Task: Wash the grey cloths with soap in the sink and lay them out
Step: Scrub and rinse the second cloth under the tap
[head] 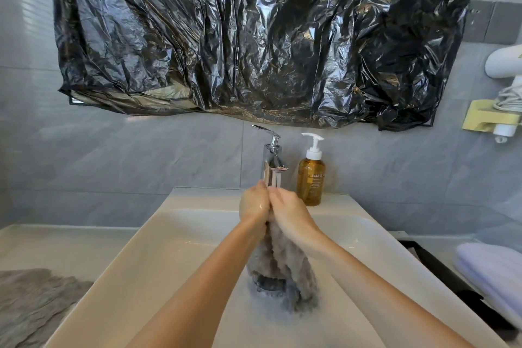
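Observation:
A wet grey cloth (278, 261) hangs bunched over the white sink (158, 237), its lower end touching the basin near the drain. My left hand (253, 204) and my right hand (289, 213) both grip its top edge, pressed together just under the chrome tap (271, 159). Water runs from the spout onto my hands. An amber pump bottle of body soap (311, 176) stands upright on the sink's rim, right of the tap. A second grey cloth (31, 305) lies spread on the counter at the lower left.
Crumpled black plastic sheeting (262, 37) covers the mirror above the sink. A folded pale lilac towel (493, 274) lies on the right counter beside a black tray edge (440, 271). A white hair dryer (504, 65) hangs on the right wall.

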A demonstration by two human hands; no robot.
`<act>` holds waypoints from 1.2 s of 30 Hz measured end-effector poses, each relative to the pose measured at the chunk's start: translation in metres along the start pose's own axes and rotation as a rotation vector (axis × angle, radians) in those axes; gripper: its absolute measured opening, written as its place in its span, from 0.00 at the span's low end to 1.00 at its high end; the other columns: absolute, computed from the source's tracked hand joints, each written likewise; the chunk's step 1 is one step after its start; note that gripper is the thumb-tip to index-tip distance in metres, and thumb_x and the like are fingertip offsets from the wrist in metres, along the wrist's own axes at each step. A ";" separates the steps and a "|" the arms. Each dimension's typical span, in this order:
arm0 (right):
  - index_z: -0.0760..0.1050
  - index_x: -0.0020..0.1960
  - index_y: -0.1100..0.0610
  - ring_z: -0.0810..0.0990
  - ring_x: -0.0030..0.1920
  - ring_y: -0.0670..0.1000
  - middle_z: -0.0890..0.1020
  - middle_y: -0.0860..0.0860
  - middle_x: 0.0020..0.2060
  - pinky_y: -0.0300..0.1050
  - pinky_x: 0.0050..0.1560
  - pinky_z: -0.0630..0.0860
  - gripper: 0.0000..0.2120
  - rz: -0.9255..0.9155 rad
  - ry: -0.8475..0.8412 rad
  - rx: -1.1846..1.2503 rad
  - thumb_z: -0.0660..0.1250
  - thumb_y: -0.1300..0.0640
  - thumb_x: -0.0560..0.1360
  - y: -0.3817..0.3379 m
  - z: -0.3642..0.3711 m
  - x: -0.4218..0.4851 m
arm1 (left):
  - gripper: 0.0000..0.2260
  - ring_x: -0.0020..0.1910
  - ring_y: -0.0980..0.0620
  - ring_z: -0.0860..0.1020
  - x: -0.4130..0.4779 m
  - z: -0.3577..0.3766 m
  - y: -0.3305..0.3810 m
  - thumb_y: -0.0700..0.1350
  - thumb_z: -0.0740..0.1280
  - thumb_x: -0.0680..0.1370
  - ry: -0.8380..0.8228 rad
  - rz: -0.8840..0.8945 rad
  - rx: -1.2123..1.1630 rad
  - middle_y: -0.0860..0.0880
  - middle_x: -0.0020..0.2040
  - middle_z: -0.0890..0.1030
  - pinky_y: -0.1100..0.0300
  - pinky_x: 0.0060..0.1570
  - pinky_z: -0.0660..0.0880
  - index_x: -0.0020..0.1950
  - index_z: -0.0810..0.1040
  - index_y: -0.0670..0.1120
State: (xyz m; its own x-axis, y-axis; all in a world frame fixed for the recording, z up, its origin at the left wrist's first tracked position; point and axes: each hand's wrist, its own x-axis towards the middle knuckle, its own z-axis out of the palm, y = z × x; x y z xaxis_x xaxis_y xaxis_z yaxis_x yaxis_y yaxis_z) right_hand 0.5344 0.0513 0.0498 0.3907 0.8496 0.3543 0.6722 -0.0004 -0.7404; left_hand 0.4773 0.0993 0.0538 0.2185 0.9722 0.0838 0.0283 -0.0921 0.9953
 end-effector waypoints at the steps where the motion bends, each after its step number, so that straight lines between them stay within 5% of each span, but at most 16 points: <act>1: 0.76 0.50 0.56 0.79 0.48 0.52 0.81 0.51 0.43 0.46 0.49 0.74 0.17 0.033 0.032 0.076 0.51 0.52 0.84 0.001 -0.001 0.002 | 0.16 0.45 0.45 0.77 -0.004 0.001 0.001 0.46 0.54 0.83 -0.016 -0.003 -0.034 0.39 0.49 0.80 0.56 0.44 0.73 0.50 0.78 0.40; 4: 0.75 0.44 0.55 0.79 0.47 0.57 0.80 0.55 0.42 0.52 0.50 0.74 0.18 0.132 0.164 0.056 0.51 0.50 0.83 0.009 -0.011 0.013 | 0.15 0.50 0.46 0.79 -0.019 0.010 -0.003 0.46 0.54 0.83 -0.145 0.027 0.040 0.43 0.48 0.81 0.55 0.50 0.75 0.52 0.79 0.43; 6: 0.73 0.42 0.55 0.78 0.45 0.58 0.78 0.55 0.40 0.53 0.48 0.74 0.16 0.065 0.107 -0.086 0.51 0.54 0.83 0.008 -0.008 0.006 | 0.15 0.51 0.42 0.79 -0.015 0.008 0.000 0.46 0.55 0.82 -0.106 0.005 0.056 0.40 0.49 0.82 0.52 0.52 0.75 0.50 0.79 0.41; 9: 0.76 0.51 0.59 0.79 0.47 0.54 0.81 0.55 0.45 0.47 0.48 0.72 0.17 -0.040 0.033 -0.020 0.51 0.55 0.84 -0.001 -0.001 -0.005 | 0.16 0.43 0.41 0.77 0.002 -0.001 0.002 0.45 0.56 0.81 0.010 -0.025 -0.028 0.38 0.41 0.79 0.51 0.44 0.72 0.42 0.77 0.36; 11: 0.74 0.47 0.59 0.77 0.46 0.55 0.79 0.55 0.42 0.46 0.45 0.69 0.16 0.022 0.106 0.049 0.50 0.54 0.84 0.000 -0.005 0.004 | 0.16 0.42 0.44 0.76 -0.005 0.001 0.002 0.44 0.56 0.82 -0.065 0.016 -0.008 0.42 0.38 0.78 0.50 0.44 0.72 0.38 0.76 0.41; 14: 0.72 0.47 0.58 0.77 0.47 0.58 0.78 0.56 0.43 0.48 0.47 0.70 0.17 0.103 0.184 0.012 0.50 0.51 0.83 0.008 -0.006 0.011 | 0.14 0.49 0.43 0.79 -0.018 0.007 0.001 0.43 0.54 0.82 -0.163 0.055 0.086 0.41 0.47 0.81 0.50 0.52 0.75 0.45 0.78 0.41; 18: 0.74 0.48 0.56 0.77 0.45 0.51 0.78 0.50 0.39 0.44 0.45 0.71 0.15 0.015 0.038 0.056 0.50 0.54 0.84 0.002 -0.001 -0.003 | 0.16 0.44 0.39 0.77 -0.005 -0.001 0.004 0.44 0.56 0.81 -0.019 0.034 0.028 0.31 0.50 0.79 0.45 0.48 0.74 0.38 0.75 0.40; 22: 0.76 0.52 0.60 0.79 0.52 0.58 0.80 0.57 0.46 0.51 0.55 0.74 0.19 0.148 0.172 0.188 0.50 0.51 0.84 0.006 -0.009 0.010 | 0.17 0.46 0.46 0.79 -0.022 0.009 0.000 0.47 0.54 0.83 -0.163 0.140 0.123 0.40 0.47 0.82 0.54 0.48 0.75 0.49 0.80 0.41; 26: 0.76 0.53 0.57 0.80 0.51 0.52 0.81 0.54 0.47 0.47 0.54 0.74 0.15 0.074 0.003 0.209 0.52 0.53 0.83 0.000 0.000 -0.004 | 0.20 0.53 0.39 0.79 -0.004 -0.003 0.002 0.48 0.53 0.83 -0.021 0.112 0.066 0.36 0.51 0.81 0.49 0.54 0.75 0.51 0.79 0.37; 29: 0.76 0.55 0.59 0.80 0.51 0.55 0.82 0.56 0.48 0.51 0.56 0.76 0.16 0.106 0.079 0.200 0.52 0.54 0.83 0.004 -0.002 0.009 | 0.20 0.52 0.43 0.79 -0.016 0.004 -0.002 0.49 0.52 0.84 -0.086 0.157 0.143 0.40 0.50 0.82 0.53 0.52 0.75 0.54 0.80 0.39; 33: 0.72 0.46 0.52 0.78 0.47 0.52 0.78 0.47 0.41 0.40 0.46 0.73 0.13 0.058 0.058 0.055 0.51 0.56 0.83 0.007 0.001 0.003 | 0.20 0.54 0.40 0.78 -0.012 0.002 0.000 0.47 0.51 0.84 -0.051 0.125 0.114 0.38 0.51 0.81 0.49 0.55 0.75 0.53 0.78 0.36; 36: 0.75 0.47 0.52 0.81 0.46 0.48 0.81 0.49 0.41 0.45 0.53 0.76 0.15 0.052 0.023 0.105 0.52 0.53 0.83 0.011 0.002 0.008 | 0.20 0.50 0.42 0.78 -0.005 -0.001 -0.002 0.50 0.51 0.84 -0.021 0.121 0.085 0.38 0.51 0.81 0.50 0.54 0.74 0.50 0.78 0.39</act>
State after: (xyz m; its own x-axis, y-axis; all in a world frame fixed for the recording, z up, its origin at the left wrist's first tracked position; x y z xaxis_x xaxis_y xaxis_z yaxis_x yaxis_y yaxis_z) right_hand 0.5434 0.0589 0.0430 0.4388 0.8374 0.3258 0.5816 0.0117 -0.8134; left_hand 0.4756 0.0948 0.0512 0.2457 0.9483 0.2010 0.0826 -0.2271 0.9704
